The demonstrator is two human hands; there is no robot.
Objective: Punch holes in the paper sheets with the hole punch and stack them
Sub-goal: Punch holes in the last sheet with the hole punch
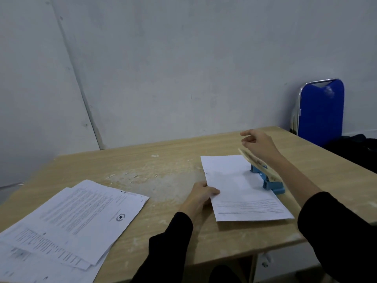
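Note:
A white printed sheet [240, 188] lies on the wooden table [163, 170], its right edge pushed into the blue hole punch [269, 180]. The punch's lever, covered with a patterned beige sticker, stands raised. My left hand [201, 194] pinches the sheet's left edge between thumb and fingers. My right hand [257, 142] hovers just above the raised lever end, fingers loosely curled and apart, holding nothing. A messy stack of printed sheets [71, 225] lies at the table's near left corner.
A folded blue chair [322, 111] leans against the wall behind the table's far right corner. A dark bundle [355, 148] lies on the floor beside it. White dust and scraps [142, 174] mark the table's middle. Grey walls close the back and left.

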